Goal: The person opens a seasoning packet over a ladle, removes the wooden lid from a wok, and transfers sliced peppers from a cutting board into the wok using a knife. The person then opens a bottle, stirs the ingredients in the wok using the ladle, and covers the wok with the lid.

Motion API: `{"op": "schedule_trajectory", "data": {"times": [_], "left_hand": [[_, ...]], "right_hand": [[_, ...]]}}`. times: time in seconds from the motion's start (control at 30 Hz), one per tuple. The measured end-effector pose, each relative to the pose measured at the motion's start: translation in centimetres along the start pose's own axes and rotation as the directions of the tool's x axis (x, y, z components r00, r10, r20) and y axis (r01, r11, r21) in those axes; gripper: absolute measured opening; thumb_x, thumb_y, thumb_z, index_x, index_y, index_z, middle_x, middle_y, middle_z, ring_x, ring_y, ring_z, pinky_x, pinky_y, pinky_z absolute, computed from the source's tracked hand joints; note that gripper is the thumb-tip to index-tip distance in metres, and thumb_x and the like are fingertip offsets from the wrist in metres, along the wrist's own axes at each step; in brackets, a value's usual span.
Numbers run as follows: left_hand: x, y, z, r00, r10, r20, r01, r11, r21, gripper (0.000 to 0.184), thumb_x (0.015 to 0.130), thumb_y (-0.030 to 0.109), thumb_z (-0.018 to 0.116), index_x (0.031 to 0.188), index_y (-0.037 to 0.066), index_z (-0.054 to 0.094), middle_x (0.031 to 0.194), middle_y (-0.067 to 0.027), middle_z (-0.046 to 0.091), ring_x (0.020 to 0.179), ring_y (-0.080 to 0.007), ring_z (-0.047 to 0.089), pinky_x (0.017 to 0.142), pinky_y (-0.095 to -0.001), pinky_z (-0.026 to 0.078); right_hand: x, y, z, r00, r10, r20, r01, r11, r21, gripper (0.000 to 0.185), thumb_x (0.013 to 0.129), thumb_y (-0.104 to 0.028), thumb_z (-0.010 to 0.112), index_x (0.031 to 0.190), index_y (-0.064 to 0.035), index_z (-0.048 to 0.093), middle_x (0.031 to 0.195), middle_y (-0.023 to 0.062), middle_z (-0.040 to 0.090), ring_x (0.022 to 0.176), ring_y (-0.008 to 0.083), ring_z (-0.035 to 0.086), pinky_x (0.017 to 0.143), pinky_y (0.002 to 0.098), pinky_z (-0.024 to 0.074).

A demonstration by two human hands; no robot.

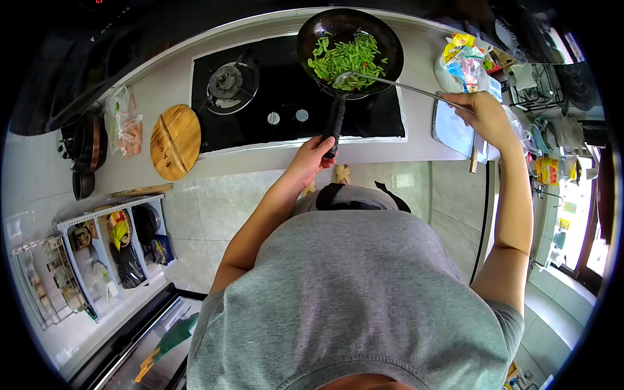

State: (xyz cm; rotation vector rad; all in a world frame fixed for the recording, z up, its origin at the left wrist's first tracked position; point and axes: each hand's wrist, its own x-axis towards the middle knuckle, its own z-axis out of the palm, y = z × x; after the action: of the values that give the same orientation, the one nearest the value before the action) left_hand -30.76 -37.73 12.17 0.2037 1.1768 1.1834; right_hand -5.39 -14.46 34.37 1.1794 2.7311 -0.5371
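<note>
My left hand (312, 161) is wrapped round the black handle of a dark wok (387, 44), which rests over the right side of the gas stove (263, 130). Inside the wok lie chopped green beans (351, 58) with a few small red bits among them. My right hand (484, 116) grips the far end of a long metal ladle (416, 89). The ladle reaches leftward into the wok, its rounded head down among the beans at the near side.
A bare gas burner (227, 81) and a round wooden cutting board (174, 143) are on the left. Right of the stove are a pale blue board (452, 127), a knife (474, 156) and a heap of bagged packets (467, 62). A storage rack (107, 253) stands lower left.
</note>
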Motion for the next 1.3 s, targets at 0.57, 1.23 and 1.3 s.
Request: {"op": "schedule_trajectory", "data": {"times": [0.57,1.23,1.3], "left_hand": [[0.1,0.3,-0.1,1.000,-0.028,0.010,0.028,0.999,0.017,0.027,0.095,0.030,0.063,0.110,0.007,0.060,0.089,-0.0062,0.063,0.074,-0.0153,0.060,0.067,-0.0268,0.049],[0.2,0.7,-0.1,0.999,-0.038,0.030,0.037,0.998,0.046,0.028,0.096,0.032,0.062,0.108,0.007,0.060,0.090,-0.0053,0.063,0.075,-0.0143,0.059,0.066,-0.0258,0.048],[0.0,0.8,0.1,0.998,-0.027,0.049,0.024,0.998,0.064,0.028,0.096,0.032,0.061,0.108,0.006,0.059,0.090,-0.0054,0.063,0.075,-0.0144,0.060,0.066,-0.0255,0.049]], "right_hand": [[7.8,0.6,12.2,0.925,0.144,-0.353,-0.166,0.986,-0.032,0.038,0.089,-0.013,0.055,0.124,-0.0220,0.064,0.090,0.0202,0.068,0.085,0.0368,0.066,0.078,0.0471,0.0515],[-2.6,3.0,3.9,0.972,0.114,-0.207,-0.176,0.934,-0.311,0.033,0.087,-0.016,0.061,0.115,-0.0291,0.070,0.091,0.0127,0.070,0.078,0.0331,0.067,0.074,0.0432,0.0533],[-0.5,2.2,6.3,0.960,0.182,-0.213,-0.246,0.912,-0.327,0.033,0.085,-0.013,0.063,0.115,-0.0256,0.070,0.093,0.0145,0.070,0.081,0.0340,0.067,0.075,0.0425,0.0529]]}}
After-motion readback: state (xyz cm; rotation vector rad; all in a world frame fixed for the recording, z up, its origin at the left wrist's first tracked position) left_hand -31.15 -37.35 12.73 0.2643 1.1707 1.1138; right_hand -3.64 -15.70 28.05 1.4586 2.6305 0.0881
